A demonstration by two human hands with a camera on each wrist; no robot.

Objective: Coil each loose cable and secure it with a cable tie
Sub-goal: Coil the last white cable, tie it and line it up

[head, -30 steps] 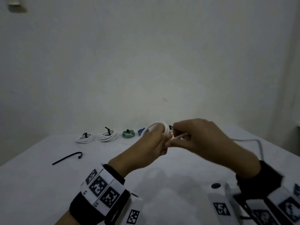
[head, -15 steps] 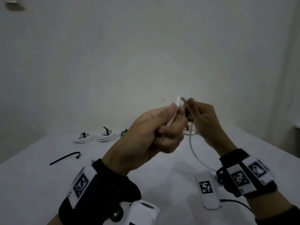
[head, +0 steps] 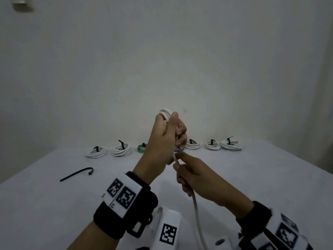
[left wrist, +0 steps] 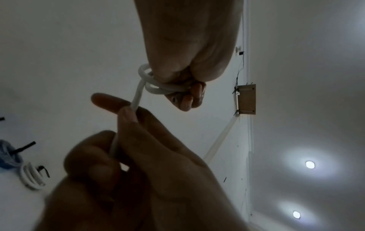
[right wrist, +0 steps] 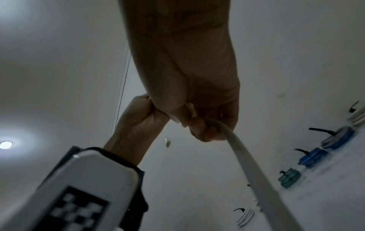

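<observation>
White cable (head: 195, 210), in progress: a few loops wound, held up in our left hand (head: 162, 138), grip closed round the turns, above the desk (head: 54, 204). Right hand (head: 194, 174) pinches the loose run just below; rest trails off toward us. Done: approx. seven tied coils (head: 212, 145) in a row at desk's far edge. Left, we judge: finish winding, then fit the spare black cable tie (head: 76, 174) lying apart at left.
</observation>
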